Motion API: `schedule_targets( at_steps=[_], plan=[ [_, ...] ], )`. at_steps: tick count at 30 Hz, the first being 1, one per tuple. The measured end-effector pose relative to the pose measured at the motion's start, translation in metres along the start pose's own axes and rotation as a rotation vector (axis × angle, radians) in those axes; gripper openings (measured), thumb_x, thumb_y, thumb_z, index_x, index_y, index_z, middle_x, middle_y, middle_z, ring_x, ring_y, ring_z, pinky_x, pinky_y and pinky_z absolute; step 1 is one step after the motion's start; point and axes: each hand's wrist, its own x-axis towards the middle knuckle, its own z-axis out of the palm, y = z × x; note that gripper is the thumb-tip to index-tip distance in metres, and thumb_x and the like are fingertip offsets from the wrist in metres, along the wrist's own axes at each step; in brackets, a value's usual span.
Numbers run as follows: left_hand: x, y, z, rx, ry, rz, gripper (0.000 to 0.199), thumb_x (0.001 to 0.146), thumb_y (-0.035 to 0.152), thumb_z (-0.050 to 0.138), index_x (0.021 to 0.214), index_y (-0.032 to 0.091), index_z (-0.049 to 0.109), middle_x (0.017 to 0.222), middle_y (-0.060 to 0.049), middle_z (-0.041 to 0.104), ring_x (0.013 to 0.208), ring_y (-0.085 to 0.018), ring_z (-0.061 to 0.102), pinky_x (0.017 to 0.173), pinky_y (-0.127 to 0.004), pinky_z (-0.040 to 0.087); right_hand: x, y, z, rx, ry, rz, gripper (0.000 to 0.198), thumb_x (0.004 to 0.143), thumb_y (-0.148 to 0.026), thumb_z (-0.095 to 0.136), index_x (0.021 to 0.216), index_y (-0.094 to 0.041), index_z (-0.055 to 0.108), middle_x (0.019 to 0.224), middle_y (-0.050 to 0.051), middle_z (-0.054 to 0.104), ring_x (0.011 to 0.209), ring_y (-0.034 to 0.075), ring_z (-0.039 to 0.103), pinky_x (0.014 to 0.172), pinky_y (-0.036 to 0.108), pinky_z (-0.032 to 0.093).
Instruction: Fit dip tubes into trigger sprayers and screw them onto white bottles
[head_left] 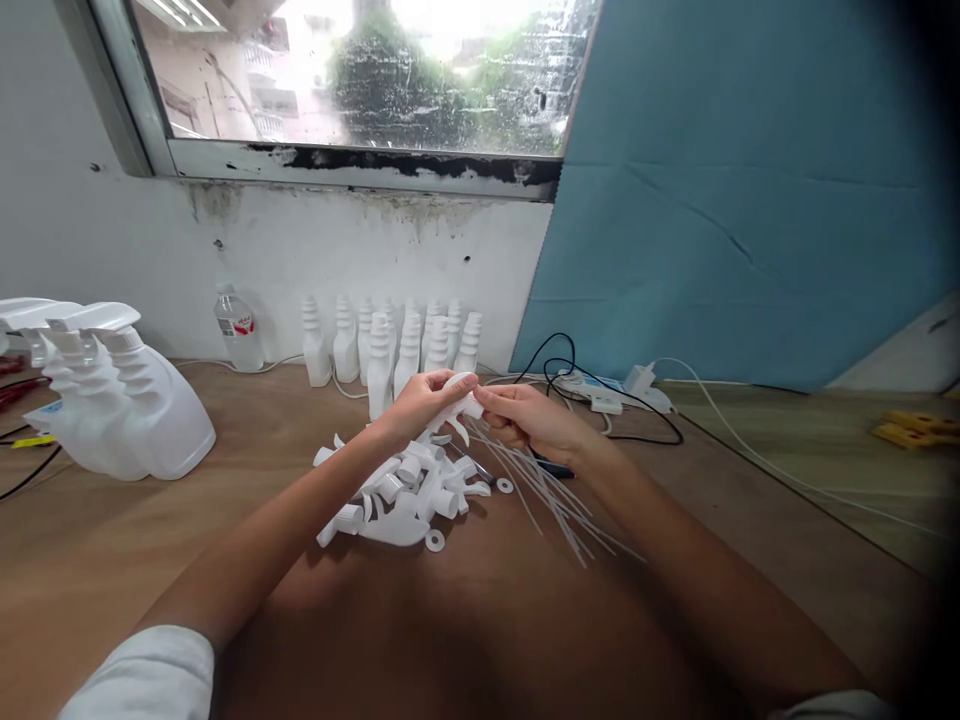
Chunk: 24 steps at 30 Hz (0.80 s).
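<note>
The person's left hand (426,404) pinches a white plastic trigger spray head (451,410) above a pile of similar white heads (409,490); the right hand's (534,418) curled fingers meet its end, their exact pinch unclear.

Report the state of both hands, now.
Left hand: closed, holding a white plastic trigger spray head.
Right hand: closed in a pinch at the spray head's end; exactly what it grips cannot be told.
</note>
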Motion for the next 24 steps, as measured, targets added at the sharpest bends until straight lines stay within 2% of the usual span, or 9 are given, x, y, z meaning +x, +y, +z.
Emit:
schedule_targets(
  at_steps=[6,9,11,13,17,19,21,24],
  plan=[
    [0.002,-0.003,-0.007,0.034,-0.021,0.0,0.041,0.078,0.054,0.068,0.091,0.015,0.065,0.071,-0.004,0.064,0.054,-0.013,0.062,0.04,-0.018,0.037,0.002,0.0,-0.004,-0.015,0.061,0.033,0.064,0.067,-0.065,0.073,0.063,-0.021,0.027,0.051,-0.011,0.02,0.04,0.001,0.012,0.037,0.018,0.006],
    [0.004,-0.002,-0.012,0.062,0.028,-0.025,0.041,0.08,0.054,0.067,0.092,0.015,0.065,0.069,-0.006,0.066,0.049,-0.013,0.06,0.038,-0.018,0.036,0.002,0.001,-0.011,-0.034,0.046,0.043,0.055,0.071,-0.064,0.071,0.07,-0.019,0.038,0.054,-0.011,0.023,0.041,0.001,0.015,0.038,0.017,0.009],
    [0.005,0.001,-0.016,0.043,0.069,-0.046,0.041,0.08,0.052,0.067,0.094,0.014,0.065,0.066,-0.007,0.067,0.048,-0.013,0.06,0.038,-0.019,0.037,0.005,0.005,-0.02,-0.094,0.045,0.074,0.051,0.073,-0.064,0.069,0.085,-0.019,0.049,0.057,-0.01,0.028,0.041,0.001,0.019,0.039,0.016,0.012],
    [0.005,0.005,-0.019,0.011,0.088,-0.063,0.04,0.079,0.049,0.068,0.095,0.013,0.065,0.065,-0.007,0.067,0.052,-0.015,0.062,0.039,-0.019,0.039,0.01,0.012,-0.032,-0.175,0.08,0.094,0.052,0.074,-0.062,0.069,0.096,-0.019,0.052,0.06,-0.009,0.034,0.043,0.002,0.026,0.04,0.016,0.018],
    [0.002,0.012,-0.019,-0.045,0.099,-0.106,0.034,0.078,0.043,0.07,0.093,0.013,0.066,0.067,-0.007,0.067,0.054,-0.015,0.063,0.042,-0.019,0.044,0.027,0.033,-0.051,-0.27,0.192,0.072,0.046,0.074,-0.053,0.072,0.095,-0.016,0.055,0.068,-0.003,0.049,0.051,0.006,0.043,0.045,0.018,0.034],
    [0.001,0.013,-0.017,-0.076,0.104,-0.133,0.031,0.079,0.042,0.068,0.091,0.013,0.065,0.066,-0.007,0.066,0.053,-0.015,0.062,0.043,-0.021,0.045,0.035,0.042,-0.056,-0.318,0.25,0.061,0.04,0.076,-0.046,0.071,0.096,-0.014,0.059,0.079,0.003,0.059,0.063,0.01,0.055,0.055,0.021,0.044],
    [0.002,0.011,-0.016,-0.106,0.096,-0.145,0.031,0.08,0.042,0.067,0.091,0.013,0.064,0.065,-0.006,0.066,0.053,-0.016,0.063,0.045,-0.023,0.048,0.041,0.048,-0.058,-0.381,0.323,0.041,0.035,0.078,-0.038,0.07,0.101,-0.013,0.062,0.098,0.011,0.065,0.086,0.018,0.063,0.073,0.027,0.05],
    [0.003,0.01,-0.018,-0.138,0.108,-0.134,0.032,0.079,0.043,0.067,0.09,0.013,0.065,0.066,-0.006,0.065,0.053,-0.016,0.062,0.046,-0.024,0.048,0.045,0.051,-0.058,-0.471,0.411,-0.004,0.036,0.081,-0.032,0.065,0.112,-0.013,0.063,0.123,0.015,0.062,0.114,0.025,0.057,0.098,0.035,0.045]
  ],
)
